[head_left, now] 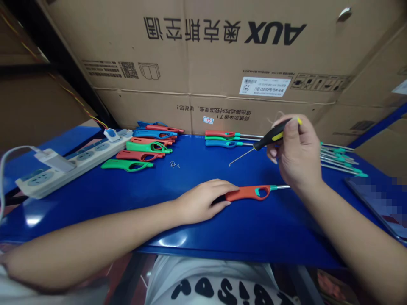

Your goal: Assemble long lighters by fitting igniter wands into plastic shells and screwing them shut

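Note:
My right hand (299,156) is closed round the black and yellow handle of a screwdriver (272,134), raised above the table. Its thin shaft slants down to the left, with a tiny bit at the tip, perhaps a screw. On the table lies an orange-red gas lighter (246,193) with a teal trigger and a metal tube pointing right. Thumb and fingers of my left hand (206,199) grip the butt end of its handle. The tube's far end is hidden behind my right forearm. Small screws (174,164) lie in a loose pile beyond my left hand.
Several coloured handle shells (136,165) lie at the back left, beside a white power strip (79,163). More lighters (221,143) lie at the back, and metal tubes (340,159) at the right. A dark tablet-like device (375,203) is near the right edge. A cardboard box (203,55) stands behind.

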